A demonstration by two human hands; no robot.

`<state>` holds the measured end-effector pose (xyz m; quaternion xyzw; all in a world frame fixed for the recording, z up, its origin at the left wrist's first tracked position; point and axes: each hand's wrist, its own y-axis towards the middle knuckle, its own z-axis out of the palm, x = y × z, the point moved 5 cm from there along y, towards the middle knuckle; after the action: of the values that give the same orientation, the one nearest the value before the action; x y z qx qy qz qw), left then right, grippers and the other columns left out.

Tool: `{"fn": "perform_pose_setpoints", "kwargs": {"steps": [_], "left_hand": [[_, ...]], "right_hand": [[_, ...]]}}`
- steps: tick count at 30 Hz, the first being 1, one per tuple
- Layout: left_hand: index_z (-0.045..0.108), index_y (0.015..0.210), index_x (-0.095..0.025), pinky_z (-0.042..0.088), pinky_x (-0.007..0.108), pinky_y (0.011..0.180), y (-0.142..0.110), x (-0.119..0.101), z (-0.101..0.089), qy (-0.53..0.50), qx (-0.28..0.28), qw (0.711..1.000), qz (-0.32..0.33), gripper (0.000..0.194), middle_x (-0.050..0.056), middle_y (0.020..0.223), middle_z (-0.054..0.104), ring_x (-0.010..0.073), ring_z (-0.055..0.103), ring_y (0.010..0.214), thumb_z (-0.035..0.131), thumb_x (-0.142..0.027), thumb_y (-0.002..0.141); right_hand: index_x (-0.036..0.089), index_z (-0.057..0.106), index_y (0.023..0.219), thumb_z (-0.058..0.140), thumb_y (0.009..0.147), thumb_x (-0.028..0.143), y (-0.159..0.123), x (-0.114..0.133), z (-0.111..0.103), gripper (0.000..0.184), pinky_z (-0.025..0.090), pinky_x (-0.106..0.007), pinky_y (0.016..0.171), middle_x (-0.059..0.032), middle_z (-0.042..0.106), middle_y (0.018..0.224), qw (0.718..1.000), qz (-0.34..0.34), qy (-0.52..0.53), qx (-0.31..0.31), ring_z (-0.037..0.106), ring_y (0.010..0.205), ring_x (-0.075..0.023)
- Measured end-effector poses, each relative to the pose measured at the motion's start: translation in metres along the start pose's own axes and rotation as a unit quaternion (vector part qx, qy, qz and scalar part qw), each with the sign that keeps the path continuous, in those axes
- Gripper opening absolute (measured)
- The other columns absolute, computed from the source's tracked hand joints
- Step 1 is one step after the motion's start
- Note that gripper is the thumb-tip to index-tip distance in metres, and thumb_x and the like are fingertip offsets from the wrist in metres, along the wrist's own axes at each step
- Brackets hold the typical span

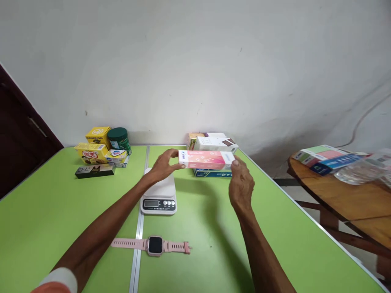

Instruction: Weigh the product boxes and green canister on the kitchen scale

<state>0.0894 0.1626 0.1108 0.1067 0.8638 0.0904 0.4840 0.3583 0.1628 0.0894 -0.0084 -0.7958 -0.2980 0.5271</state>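
Observation:
A long pink and white box [206,160] is held level above the table between my two hands. The thumb and fingers of my left hand [165,166] pinch its left end. At its right end my right hand [241,183] grips with the thumb on the near edge. Below and left of the box lies a white kitchen scale [159,199], its platform partly hidden by my left hand. Nearer to me a pink-strapped smartwatch [155,245] is stretched out flat. Behind the box sit a white box [215,143] and a blue-green box [212,173], partly covered.
At the back left are yellow boxes [91,152], a dark green jar [119,139], a small white-yellow box [117,158] and a black box [95,171]. A wooden table [360,203] on the right bears a colourful carton [328,156] and clear plastic packaging [363,169].

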Motion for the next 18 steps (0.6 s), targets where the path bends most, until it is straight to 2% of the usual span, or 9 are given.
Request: {"fn": "perform_pose_setpoints", "kwargs": {"steps": [4, 7, 10, 13, 16, 18], "left_hand": [[0.065, 0.127, -0.021, 0.052, 0.048, 0.107, -0.06, 0.027, -0.059, 0.043, -0.034, 0.998, -0.025, 0.05, 0.011, 0.134, 0.071, 0.0305, 0.065, 0.125, 0.077, -0.04, 0.082], [0.065, 0.127, -0.021, 0.051, 0.05, 0.108, -0.096, 0.055, -0.082, 0.052, -0.053, 0.995, -0.063, 0.052, 0.011, 0.133, 0.071, 0.0313, 0.066, 0.125, 0.076, -0.043, 0.081], [0.065, 0.127, -0.021, 0.051, 0.051, 0.108, -0.116, 0.079, -0.087, 0.04, -0.059, 0.994, -0.088, 0.053, 0.011, 0.134, 0.071, 0.0318, 0.066, 0.125, 0.075, -0.044, 0.08], [0.065, 0.127, -0.022, 0.052, 0.051, 0.108, -0.126, 0.094, -0.083, 0.017, -0.058, 0.993, -0.099, 0.054, 0.011, 0.136, 0.071, 0.0326, 0.065, 0.126, 0.076, -0.045, 0.08], [0.062, 0.134, -0.023, 0.051, 0.052, 0.109, -0.131, 0.107, -0.08, -0.029, -0.068, 0.992, -0.106, 0.065, 0.014, 0.143, 0.066, 0.0343, 0.062, 0.133, 0.081, -0.048, 0.077], [0.06, 0.138, -0.023, 0.05, 0.052, 0.111, -0.135, 0.121, -0.081, -0.088, -0.087, 0.984, -0.13, 0.075, 0.016, 0.145, 0.065, 0.0346, 0.061, 0.134, 0.085, -0.052, 0.074]], "right_hand": [[0.016, 0.065, 0.144, 0.042, 0.096, 0.076, -0.054, 0.02, 0.04, 0.08, 0.037, -0.055, 0.12, -0.0182, 0.062, 0.149, 0.993, 0.022, 0.051, 0.105, 0.055, 0.141, -0.0354], [0.016, 0.064, 0.145, 0.044, 0.096, 0.075, -0.088, 0.022, 0.07, 0.08, 0.037, -0.054, 0.122, -0.0182, 0.061, 0.152, 0.982, 0.045, 0.075, 0.166, 0.053, 0.143, -0.0352], [0.015, 0.065, 0.145, 0.045, 0.096, 0.075, -0.108, 0.017, 0.089, 0.08, 0.038, -0.054, 0.121, -0.0189, 0.061, 0.151, 0.976, 0.057, 0.071, 0.197, 0.053, 0.143, -0.0355], [0.014, 0.065, 0.144, 0.045, 0.095, 0.076, -0.118, 0.006, 0.096, 0.082, 0.037, -0.054, 0.122, -0.0188, 0.063, 0.149, 0.974, 0.06, 0.064, 0.208, 0.053, 0.143, -0.0355], [0.016, 0.063, 0.145, 0.042, 0.096, 0.077, -0.12, -0.013, 0.096, 0.081, 0.038, -0.053, 0.121, -0.0172, 0.064, 0.149, 0.972, 0.096, 0.093, 0.195, 0.055, 0.142, -0.0335], [0.015, 0.062, 0.144, 0.04, 0.097, 0.078, -0.119, -0.028, 0.094, 0.082, 0.045, -0.053, 0.115, -0.0187, 0.068, 0.142, 0.967, 0.145, 0.124, 0.169, 0.062, 0.133, -0.0335]]}}
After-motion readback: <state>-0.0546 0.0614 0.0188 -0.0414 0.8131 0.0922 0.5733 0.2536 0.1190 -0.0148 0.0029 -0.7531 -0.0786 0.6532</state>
